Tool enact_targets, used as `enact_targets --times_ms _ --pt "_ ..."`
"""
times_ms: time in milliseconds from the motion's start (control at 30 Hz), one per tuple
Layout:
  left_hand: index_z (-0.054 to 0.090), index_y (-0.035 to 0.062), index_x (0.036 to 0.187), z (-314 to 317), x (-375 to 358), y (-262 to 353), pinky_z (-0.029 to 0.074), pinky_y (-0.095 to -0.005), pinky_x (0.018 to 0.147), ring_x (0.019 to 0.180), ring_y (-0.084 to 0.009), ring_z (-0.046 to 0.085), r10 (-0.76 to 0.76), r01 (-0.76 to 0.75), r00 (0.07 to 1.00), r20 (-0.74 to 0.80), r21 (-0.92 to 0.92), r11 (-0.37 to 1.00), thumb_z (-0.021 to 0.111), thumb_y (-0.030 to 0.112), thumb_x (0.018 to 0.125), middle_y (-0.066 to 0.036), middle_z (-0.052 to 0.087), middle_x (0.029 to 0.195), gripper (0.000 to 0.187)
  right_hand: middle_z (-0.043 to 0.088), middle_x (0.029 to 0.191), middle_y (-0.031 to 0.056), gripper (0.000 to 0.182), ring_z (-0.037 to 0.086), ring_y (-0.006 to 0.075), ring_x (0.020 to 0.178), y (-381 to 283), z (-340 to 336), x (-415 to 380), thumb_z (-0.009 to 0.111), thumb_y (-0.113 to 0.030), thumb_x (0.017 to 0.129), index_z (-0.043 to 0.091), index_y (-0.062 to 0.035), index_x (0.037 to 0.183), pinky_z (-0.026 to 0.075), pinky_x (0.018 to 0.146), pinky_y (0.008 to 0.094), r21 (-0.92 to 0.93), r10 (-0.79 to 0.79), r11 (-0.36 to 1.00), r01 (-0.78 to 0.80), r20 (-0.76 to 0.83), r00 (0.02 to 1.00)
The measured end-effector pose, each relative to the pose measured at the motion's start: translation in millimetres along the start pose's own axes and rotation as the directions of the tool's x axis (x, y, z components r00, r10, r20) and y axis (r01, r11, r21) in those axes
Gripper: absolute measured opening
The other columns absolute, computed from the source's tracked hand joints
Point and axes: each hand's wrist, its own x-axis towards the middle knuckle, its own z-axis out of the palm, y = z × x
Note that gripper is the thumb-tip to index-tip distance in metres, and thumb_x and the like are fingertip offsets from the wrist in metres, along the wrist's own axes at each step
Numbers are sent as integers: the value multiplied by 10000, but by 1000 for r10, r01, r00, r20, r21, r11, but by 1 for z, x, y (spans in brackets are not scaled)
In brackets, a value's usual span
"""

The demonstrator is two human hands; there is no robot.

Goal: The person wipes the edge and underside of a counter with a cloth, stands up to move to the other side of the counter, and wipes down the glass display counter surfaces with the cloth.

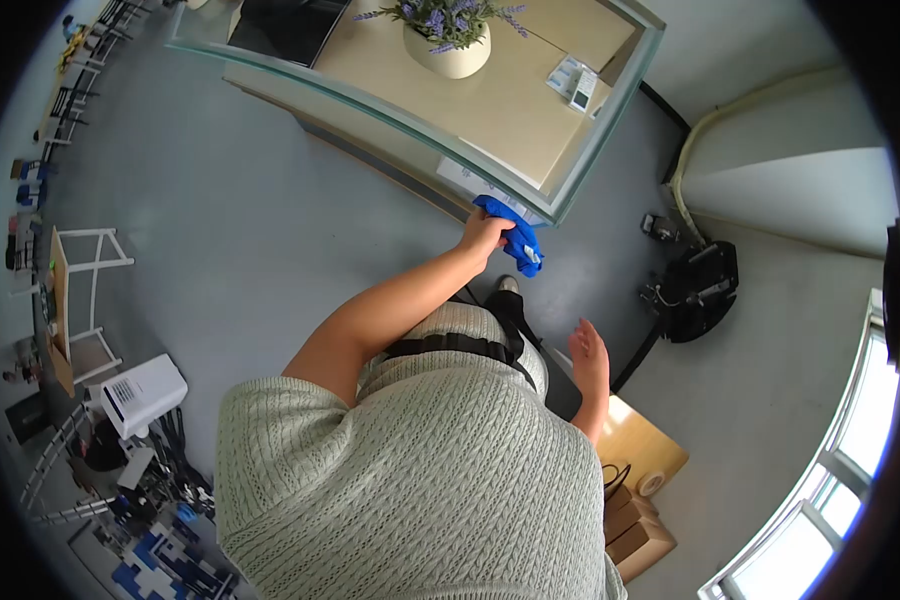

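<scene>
A crumpled blue cloth (522,236) hangs from my left hand (485,236), whose fingers are closed round it. Part of the cloth overlaps the near corner of the glass-topped table (410,132) in this view; a small pale patch shows near its lower end. My right hand (590,355) is held out beside my body over the floor, fingers stretched and nothing in them. On the table stand a white pot (450,52) of purple flowers and a small white remote control (583,90).
A black wheeled chair base (700,290) stands by the wall at right. Cardboard boxes (638,535) and a wooden board (642,440) lie behind my right arm. To the left are a white-legged table (62,310), a white box-shaped device (143,394) and jumbled equipment.
</scene>
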Motion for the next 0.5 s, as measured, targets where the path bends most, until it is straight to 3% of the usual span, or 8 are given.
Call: enact_targets --times_ms 33,100,133,167,233,367,433,500 --pt "540 48 976 0 -3 0 458 -299 698 844 -169 562 21 -22 999 -33 -30 999 614 71 726 -53 576 969 262 597 1074 113 375 577 179 990 -4 -16 15 578 -129 885 509 -66 1248 467 851 297 -13 -36 999 36 31 999" --pt "522 37 930 3 -17 8 439 -298 681 821 -141 537 568 -569 815 -114 27 822 583 64 713 -40 568 902 227 595 1073 114 358 578 178 988 -18 -46 42 568 -113 888 516 -51 1236 466 843 290 -74 -60 995 64 48 997" --pt "525 28 873 13 -31 14 425 -306 695 818 -155 527 680 -681 722 -126 41 731 563 63 698 -54 564 841 182 606 1046 110 317 580 173 984 -21 -60 54 550 -93 893 535 -25 1202 462 833 278 -59 -100 993 103 51 994" --pt "546 39 832 18 -43 25 422 -335 731 822 -216 536 867 -821 496 -44 301 485 584 74 675 -75 562 835 165 606 1046 110 317 580 173 984 -26 -74 67 550 -93 893 535 -25 1202 462 833 278 -65 -132 988 137 85 988" --pt "556 49 795 55 -70 62 417 -370 752 812 -276 531 974 -825 158 163 564 39 619 77 641 -79 552 845 168 618 1017 110 280 581 159 988 -39 -99 90 532 -69 896 549 10 1164 459 823 267 -48 -263 962 269 102 959" --pt "582 98 812 109 -55 48 389 -374 812 912 -238 512 929 -560 230 292 820 -119 673 86 603 -25 549 932 229 617 895 97 196 601 179 847 -72 -121 137 462 59 850 596 15 985 469 794 281 227 -493 849 477 15 870" --pt "589 101 830 112 -56 48 382 -374 831 945 -227 502 927 -564 297 230 826 -24 675 83 599 -10 545 969 247 600 947 97 263 576 187 872 -111 -121 155 477 116 781 589 -5 986 450 810 284 149 -649 754 640 18 760" --pt "608 94 843 103 -59 43 390 -374 853 957 -236 503 931 -620 259 259 783 -45 666 74 611 -15 555 1001 241 579 1034 106 312 545 230 959 -159 -113 161 504 117 741 585 -22 1007 421 872 320 52 -799 601 798 69 597"
